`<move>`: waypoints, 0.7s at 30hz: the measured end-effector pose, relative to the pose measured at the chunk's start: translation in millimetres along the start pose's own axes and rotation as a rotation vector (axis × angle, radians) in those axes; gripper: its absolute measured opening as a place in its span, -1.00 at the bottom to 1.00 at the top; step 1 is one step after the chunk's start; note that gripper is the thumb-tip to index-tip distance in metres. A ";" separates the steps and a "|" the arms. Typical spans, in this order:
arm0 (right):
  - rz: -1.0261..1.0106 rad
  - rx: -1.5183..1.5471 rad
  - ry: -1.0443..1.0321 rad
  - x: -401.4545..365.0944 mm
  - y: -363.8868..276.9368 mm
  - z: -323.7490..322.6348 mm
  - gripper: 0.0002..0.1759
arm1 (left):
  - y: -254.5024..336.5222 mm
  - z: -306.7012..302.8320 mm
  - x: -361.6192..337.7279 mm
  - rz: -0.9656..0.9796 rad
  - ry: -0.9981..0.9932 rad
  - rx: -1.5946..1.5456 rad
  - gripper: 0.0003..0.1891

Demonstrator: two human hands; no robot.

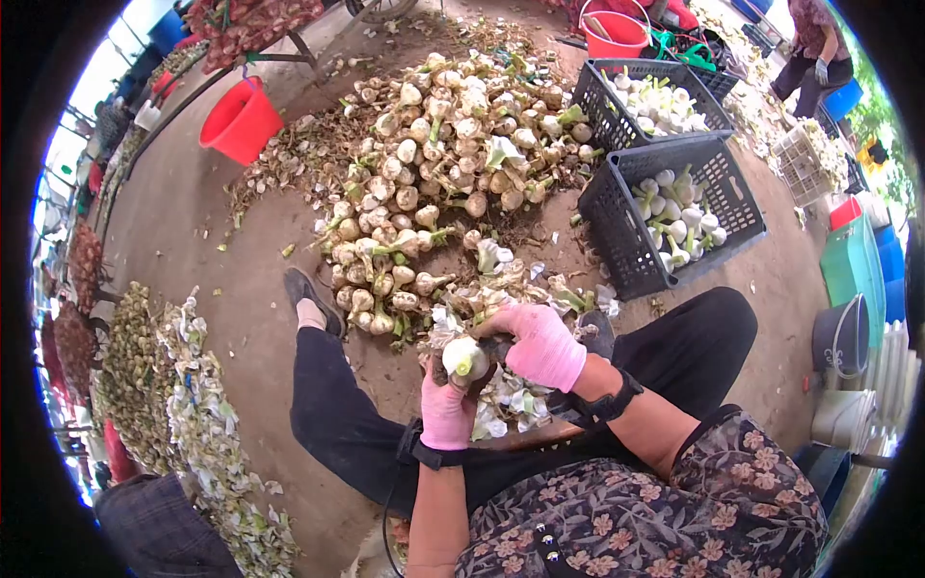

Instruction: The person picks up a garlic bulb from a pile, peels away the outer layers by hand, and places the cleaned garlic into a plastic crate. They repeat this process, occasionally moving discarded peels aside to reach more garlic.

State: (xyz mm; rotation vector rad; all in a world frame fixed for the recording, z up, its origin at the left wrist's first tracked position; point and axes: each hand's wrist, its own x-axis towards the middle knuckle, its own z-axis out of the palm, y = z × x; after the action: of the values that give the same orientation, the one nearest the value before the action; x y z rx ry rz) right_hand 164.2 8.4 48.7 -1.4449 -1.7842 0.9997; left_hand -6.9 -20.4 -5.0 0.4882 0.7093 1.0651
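Note:
My left hand (447, 412), in a pink glove, is closed around a white garlic bulb (464, 357) with its cut, greenish end facing up. My right hand (541, 345), also gloved in pink, is closed just right of the bulb. A dark knife-like tool (495, 348) shows between its fingers and the bulb; most of it is hidden. Peeled skins (520, 400) lie below my hands, between my legs. Just beyond my hands is a large heap of untrimmed garlic (434, 183), dirty and with stalks.
Two black crates (631, 231) of cleaned garlic stand at right, one behind the other. A red bucket (241, 120) stands at back left, another red bucket (615, 37) at the back. Garlic skins (207, 414) run along the left. Another person (819, 48) is at far right.

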 end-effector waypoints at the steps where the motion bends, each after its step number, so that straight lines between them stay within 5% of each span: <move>1: 0.039 -0.099 0.008 0.5 -6.5 1.3 -0.69 | -0.7 -0.3 0.4 -0.023 -0.009 -0.057 -0.36; 12: 0.091 -0.138 0.012 16.3 34.6 6.9 -0.84 | 6.9 -5.3 -8.2 -0.426 -0.010 -0.436 -0.43; 14: 0.195 -0.155 -0.055 14.2 59.9 15.1 -0.82 | 0.4 -6.7 -8.0 -0.423 -0.007 -0.409 -0.43; 16: 0.342 -0.518 -0.342 7.3 97.7 30.6 -0.75 | -3.8 -8.0 -13.1 -0.413 -0.213 -0.465 -0.44; 18: 0.330 -0.534 -0.404 -5.5 118.2 34.0 -0.68 | -5.7 -6.4 -14.0 -0.339 -0.164 -0.375 -0.36; 21: 0.236 -0.467 -0.180 -4.9 109.9 29.5 -0.64 | 2.0 1.4 -12.5 -0.227 -0.005 -0.305 -0.44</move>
State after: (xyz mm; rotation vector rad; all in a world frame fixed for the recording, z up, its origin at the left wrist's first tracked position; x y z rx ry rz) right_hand 195.9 10.9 -60.7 -1.9376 -2.1119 0.8839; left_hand -10.8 -31.0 0.9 0.1439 0.5703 0.9364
